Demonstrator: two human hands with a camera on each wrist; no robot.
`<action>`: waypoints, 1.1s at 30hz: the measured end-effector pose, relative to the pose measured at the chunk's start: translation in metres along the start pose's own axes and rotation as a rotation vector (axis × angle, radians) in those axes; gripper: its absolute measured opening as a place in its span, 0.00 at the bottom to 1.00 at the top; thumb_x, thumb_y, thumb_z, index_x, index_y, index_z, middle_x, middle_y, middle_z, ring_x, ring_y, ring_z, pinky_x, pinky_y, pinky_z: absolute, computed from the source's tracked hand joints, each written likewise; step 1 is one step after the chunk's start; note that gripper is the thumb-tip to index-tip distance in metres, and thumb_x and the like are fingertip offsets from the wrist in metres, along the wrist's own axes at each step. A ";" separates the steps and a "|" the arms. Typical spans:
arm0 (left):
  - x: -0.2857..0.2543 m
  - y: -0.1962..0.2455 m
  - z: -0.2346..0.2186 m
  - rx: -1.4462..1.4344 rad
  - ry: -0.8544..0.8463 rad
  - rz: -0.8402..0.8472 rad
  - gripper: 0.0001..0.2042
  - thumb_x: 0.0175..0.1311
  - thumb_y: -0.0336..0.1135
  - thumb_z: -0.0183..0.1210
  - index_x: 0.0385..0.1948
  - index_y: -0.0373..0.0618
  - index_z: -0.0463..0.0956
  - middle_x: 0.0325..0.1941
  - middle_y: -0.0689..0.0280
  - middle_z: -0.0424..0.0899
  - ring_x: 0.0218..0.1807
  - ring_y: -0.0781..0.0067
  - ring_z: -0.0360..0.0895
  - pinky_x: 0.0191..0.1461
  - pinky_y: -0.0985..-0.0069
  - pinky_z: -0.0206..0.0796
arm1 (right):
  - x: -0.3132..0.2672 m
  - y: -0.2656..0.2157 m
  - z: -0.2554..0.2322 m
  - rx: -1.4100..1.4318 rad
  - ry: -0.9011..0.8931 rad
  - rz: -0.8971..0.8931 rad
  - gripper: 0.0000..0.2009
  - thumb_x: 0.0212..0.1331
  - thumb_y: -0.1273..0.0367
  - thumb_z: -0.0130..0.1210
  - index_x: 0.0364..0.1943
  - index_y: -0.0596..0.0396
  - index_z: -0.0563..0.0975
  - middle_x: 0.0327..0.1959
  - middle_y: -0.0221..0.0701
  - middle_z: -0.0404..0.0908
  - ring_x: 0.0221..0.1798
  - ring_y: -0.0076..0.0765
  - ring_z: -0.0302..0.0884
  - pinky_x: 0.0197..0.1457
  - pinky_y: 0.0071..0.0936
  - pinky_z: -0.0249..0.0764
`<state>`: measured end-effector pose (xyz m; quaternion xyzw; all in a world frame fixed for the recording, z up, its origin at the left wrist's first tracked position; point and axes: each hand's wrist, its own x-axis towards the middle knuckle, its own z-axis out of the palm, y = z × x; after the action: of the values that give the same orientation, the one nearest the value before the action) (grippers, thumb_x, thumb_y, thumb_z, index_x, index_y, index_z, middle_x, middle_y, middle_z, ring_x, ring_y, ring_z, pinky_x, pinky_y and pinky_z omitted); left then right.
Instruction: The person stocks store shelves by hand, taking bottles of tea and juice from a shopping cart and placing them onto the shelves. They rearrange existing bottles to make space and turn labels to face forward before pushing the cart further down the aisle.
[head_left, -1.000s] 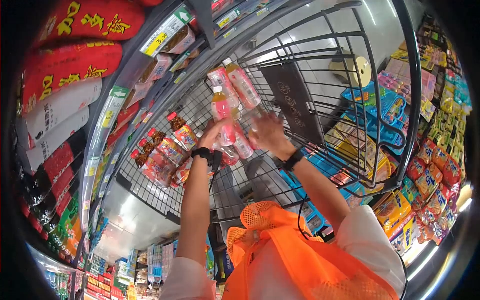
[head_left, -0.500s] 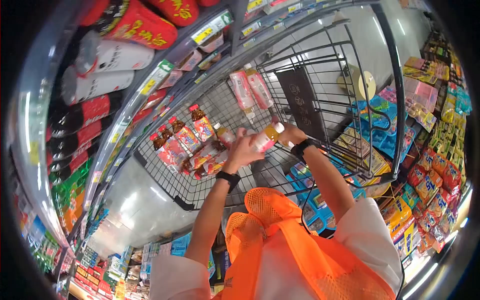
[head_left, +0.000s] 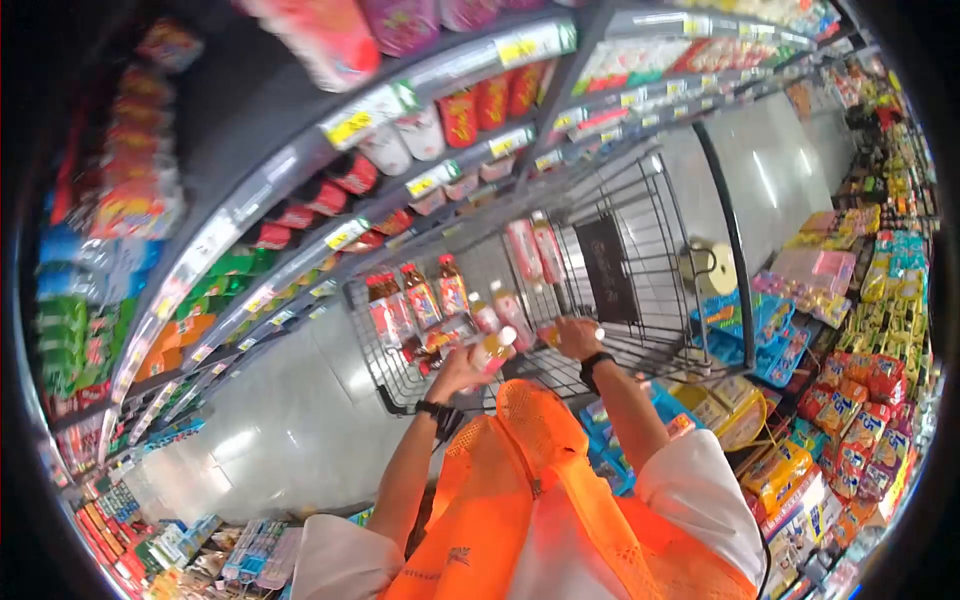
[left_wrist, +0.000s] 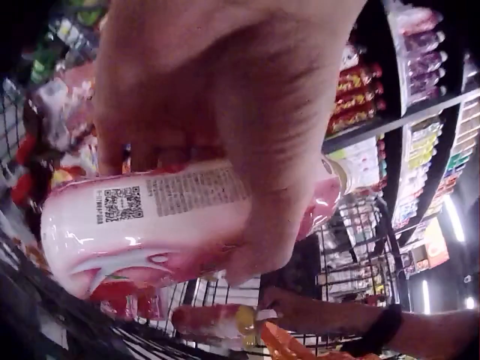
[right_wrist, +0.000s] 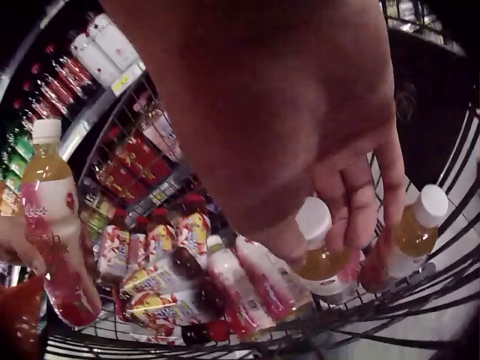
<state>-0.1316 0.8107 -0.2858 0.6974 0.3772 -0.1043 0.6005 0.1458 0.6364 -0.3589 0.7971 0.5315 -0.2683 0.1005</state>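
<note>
My left hand (head_left: 463, 368) grips a drink bottle (left_wrist: 150, 225) with a pink-and-white label and white cap, held tilted at the cart's near side. The thumb and fingers wrap its middle. To the right, my right hand (head_left: 578, 338) pinches a similar bottle (right_wrist: 326, 266) near its white cap. Another white-capped bottle (right_wrist: 416, 232) is right at this hand's fingertips. Below the hands in the wire cart (head_left: 385, 390) lie more pink-labelled bottles (head_left: 508, 305), beside several red-capped dark drink bottles (head_left: 420, 300). Two pink bottles (head_left: 535, 250) lie at the cart's far side.
Shelves of drinks (head_left: 420, 135) with price tags run along the cart's far and left sides. A dark panel (head_left: 605, 268) hangs on the cart's wire wall. On the right stand blue trays (head_left: 745, 325) and stacked snack packs (head_left: 860, 400). Grey floor (head_left: 270, 400) shows at the left.
The left hand came up out of the cart's bottles with one bottle, turned it beside the right hand, then moved apart from it. The view has swung, showing more shelf.
</note>
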 end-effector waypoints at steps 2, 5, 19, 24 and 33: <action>-0.037 0.002 -0.035 -0.120 0.087 0.077 0.34 0.38 0.40 0.76 0.54 0.43 0.79 0.48 0.58 0.88 0.50 0.65 0.85 0.56 0.68 0.75 | -0.015 -0.014 -0.054 0.157 -0.081 -0.013 0.24 0.59 0.55 0.56 0.56 0.53 0.71 0.36 0.48 0.86 0.41 0.57 0.86 0.40 0.52 0.79; -0.095 0.024 -0.085 -0.106 0.171 0.007 0.34 0.40 0.38 0.75 0.56 0.43 0.78 0.50 0.58 0.87 0.53 0.67 0.84 0.58 0.68 0.74 | -0.040 -0.020 -0.097 0.267 0.059 -0.010 0.25 0.58 0.52 0.61 0.51 0.53 0.69 0.31 0.50 0.84 0.38 0.65 0.83 0.41 0.58 0.77; -0.222 -0.008 -0.103 -1.284 0.240 0.250 0.13 0.64 0.28 0.62 0.50 0.40 0.77 0.48 0.65 0.85 0.50 0.69 0.83 0.55 0.67 0.76 | -0.273 -0.145 -0.418 1.368 1.342 -0.546 0.10 0.61 0.71 0.55 0.46 0.55 0.75 0.42 0.27 0.75 0.47 0.28 0.74 0.56 0.29 0.72; -0.204 -0.014 -0.104 -1.135 0.273 0.280 0.14 0.63 0.27 0.63 0.50 0.40 0.77 0.47 0.66 0.85 0.48 0.72 0.84 0.52 0.70 0.76 | -0.217 -0.225 -0.439 1.930 1.255 -1.106 0.31 0.52 0.72 0.66 0.62 0.52 0.66 0.56 0.38 0.77 0.61 0.52 0.77 0.66 0.54 0.73; -0.204 0.068 -0.168 -0.876 0.432 0.420 0.31 0.61 0.29 0.67 0.65 0.41 0.63 0.59 0.65 0.78 0.60 0.72 0.76 0.64 0.72 0.68 | -0.169 -0.210 -0.355 1.621 0.859 -0.592 0.19 0.50 0.75 0.70 0.47 0.58 0.77 0.43 0.31 0.84 0.48 0.29 0.82 0.53 0.30 0.78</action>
<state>-0.2803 0.8832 -0.0695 0.4472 0.3525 0.3317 0.7521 0.0210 0.7481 0.0543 0.4881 0.3559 -0.2538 -0.7554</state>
